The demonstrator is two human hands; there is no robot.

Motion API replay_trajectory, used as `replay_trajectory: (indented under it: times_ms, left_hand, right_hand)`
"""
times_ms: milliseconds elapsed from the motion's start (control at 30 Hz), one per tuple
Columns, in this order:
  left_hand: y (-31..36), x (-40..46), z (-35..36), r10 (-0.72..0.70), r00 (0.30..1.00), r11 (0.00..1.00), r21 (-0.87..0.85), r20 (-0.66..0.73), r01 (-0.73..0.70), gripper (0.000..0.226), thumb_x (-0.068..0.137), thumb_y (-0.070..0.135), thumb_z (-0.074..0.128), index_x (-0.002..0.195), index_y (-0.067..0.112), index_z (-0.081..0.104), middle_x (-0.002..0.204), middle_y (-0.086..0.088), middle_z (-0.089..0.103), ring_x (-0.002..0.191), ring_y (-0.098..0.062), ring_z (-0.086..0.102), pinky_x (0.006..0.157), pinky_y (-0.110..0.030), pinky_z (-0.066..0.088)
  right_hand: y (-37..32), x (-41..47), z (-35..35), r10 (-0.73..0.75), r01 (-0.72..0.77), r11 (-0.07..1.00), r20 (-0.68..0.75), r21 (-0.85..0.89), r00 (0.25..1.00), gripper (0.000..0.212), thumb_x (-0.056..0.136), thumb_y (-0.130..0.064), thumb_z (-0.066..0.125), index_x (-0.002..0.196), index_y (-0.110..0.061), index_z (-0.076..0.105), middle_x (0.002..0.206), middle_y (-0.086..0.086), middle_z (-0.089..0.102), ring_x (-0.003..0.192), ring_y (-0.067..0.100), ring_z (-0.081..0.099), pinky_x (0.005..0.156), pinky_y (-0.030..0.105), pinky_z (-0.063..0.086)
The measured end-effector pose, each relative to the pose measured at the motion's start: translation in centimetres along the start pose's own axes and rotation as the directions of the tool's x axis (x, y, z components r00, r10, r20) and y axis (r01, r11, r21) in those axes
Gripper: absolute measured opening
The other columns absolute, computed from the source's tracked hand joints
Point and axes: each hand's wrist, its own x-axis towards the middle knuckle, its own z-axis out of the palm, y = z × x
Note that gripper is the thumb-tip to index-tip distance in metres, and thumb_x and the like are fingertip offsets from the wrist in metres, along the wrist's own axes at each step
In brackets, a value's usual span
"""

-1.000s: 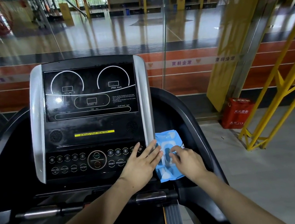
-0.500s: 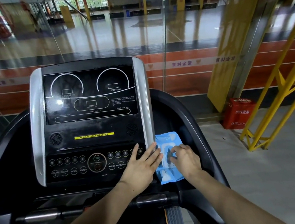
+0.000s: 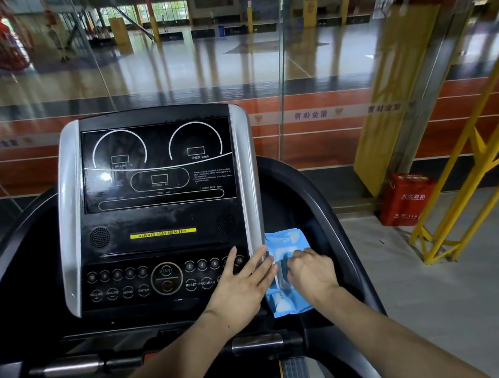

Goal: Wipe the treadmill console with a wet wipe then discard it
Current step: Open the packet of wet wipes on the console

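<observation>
While the treadmill console (image 3: 161, 207) fills the centre-left of the frame, w/ dark display up top and button rows lower down, the left hand (image 3: 243, 289) lies flat at lower centre, fingers straight and spread over the right-end buttons, gripping nothing. Just right of it, touching the console's silver edge, a blue wet wipe pack (image 3: 286, 279) lies on the side tray. Right hand (image 3: 313, 272) sits on the pack, fingers curled, pinching at its lid flap. Far right, mid-frame: red box (image 3: 406, 198) on the floor.

We are seeing a black console (image 3: 163, 226) edged in silver, a light blue wipes pack (image 3: 284, 241), a red box (image 3: 406, 198).
</observation>
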Motion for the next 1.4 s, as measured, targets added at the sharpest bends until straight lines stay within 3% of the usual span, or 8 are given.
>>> replay_trajectory:
  times_ms: [267, 533, 800, 1033, 1133, 1267, 1400]
  left_hand:
    - [0.1, -0.1, -0.1, -0.003, 1.0, 1.0, 0.001, 0.003, 0.003, 0.074, 0.107, 0.028, 0.041, 0.165, 0.015, -0.003, 0.175, -0.007, -0.008, 0.153, -0.028, -0.034, 0.119, -0.075, -0.009]
    - [-0.1, 0.0, 0.3, 0.003, 1.0, 1.0, 0.011, 0.001, -0.003, 0.075, 0.105, 0.027, 0.041, 0.165, 0.015, -0.003, 0.175, -0.007, -0.004, 0.155, -0.028, -0.031, 0.117, -0.077, -0.007]
    - [-0.1, 0.1, 0.6, -0.002, 1.0, 1.0, 0.014, -0.011, 0.003, 0.075, 0.105, 0.028, 0.041, 0.165, 0.015, -0.002, 0.175, -0.007, -0.003, 0.155, -0.029, -0.03, 0.117, -0.077, -0.009]
    - [-0.1, 0.2, 0.6, 0.002, 1.0, 1.0, 0.008, -0.017, -0.002, 0.074, 0.106, 0.028, 0.041, 0.165, 0.016, -0.001, 0.175, -0.006, -0.002, 0.156, -0.028, -0.031, 0.117, -0.077, -0.008]
    - [-0.1, 0.1, 0.6, -0.001, 1.0, 1.0, 0.015, -0.019, 0.001, 0.073, 0.106, 0.029, 0.041, 0.165, 0.016, -0.001, 0.176, -0.006, -0.002, 0.155, -0.028, -0.031, 0.117, -0.077, -0.01]
    - [-0.1, 0.1, 0.5, -0.001, 1.0, 1.0, 0.01, -0.023, 0.001, 0.072, 0.106, 0.028, 0.04, 0.165, 0.015, 0.0, 0.175, -0.006, -0.001, 0.156, -0.027, -0.029, 0.117, -0.077, -0.01]
    - [0.0, 0.1, 0.5, 0.004, 1.0, 1.0, 0.03, -0.008, -0.004, 0.075, 0.106, 0.031, 0.04, 0.165, 0.015, -0.004, 0.175, -0.006, -0.005, 0.154, -0.029, -0.033, 0.117, -0.077, -0.006]
  right_hand:
    - [-0.2, 0.9, 0.2, -0.044, 0.046, 0.998, 0.04, -0.045, 0.998, 0.034, 0.101, -0.022, 0.051, 0.132, -0.01, 0.059, 0.129, 0.004, 0.063, 0.122, 0.022, 0.06, 0.086, 0.034, 0.055]
    - [0.2, 0.9, 1.1, -0.055, 0.058, 0.996, 0.05, -0.063, 0.997, 0.042, 0.102, -0.025, 0.052, 0.14, -0.006, 0.051, 0.136, 0.009, 0.06, 0.126, 0.025, 0.058, 0.093, 0.035, 0.055]
    - [0.7, 1.0, 0.5, -0.065, 0.06, 0.995, 0.058, 0.083, 0.996, 0.037, 0.095, -0.029, 0.054, 0.126, -0.01, 0.058, 0.126, 0.004, 0.064, 0.118, 0.022, 0.061, 0.093, 0.033, 0.05]
    - [1.8, 0.6, 1.1, -0.194, 0.192, 0.971, 0.001, 0.145, 0.981, 0.033, 0.096, -0.042, 0.056, 0.109, -0.013, 0.062, 0.11, 0.001, 0.067, 0.104, 0.021, 0.063, 0.088, 0.033, 0.048]
    - [2.4, 0.2, 1.1, -0.216, 0.217, 0.957, -0.026, 0.194, 0.976, 0.029, 0.094, -0.047, 0.058, 0.095, -0.018, 0.058, 0.1, -0.003, 0.065, 0.091, 0.017, 0.057, 0.079, 0.031, 0.045]
    - [2.6, -0.5, 0.9, -0.122, 0.127, 0.948, -0.037, 0.292, 0.992, 0.011, 0.096, -0.032, 0.058, 0.09, -0.023, 0.056, 0.094, -0.008, 0.064, 0.082, 0.015, 0.058, 0.07, 0.027, 0.041]
    - [2.4, -1.1, 0.7, -0.06, 0.084, 0.938, -0.079, 0.337, 0.995, 0.011, 0.1, -0.034, 0.058, 0.101, -0.024, 0.063, 0.104, -0.011, 0.062, 0.09, 0.012, 0.064, 0.072, 0.026, 0.047]
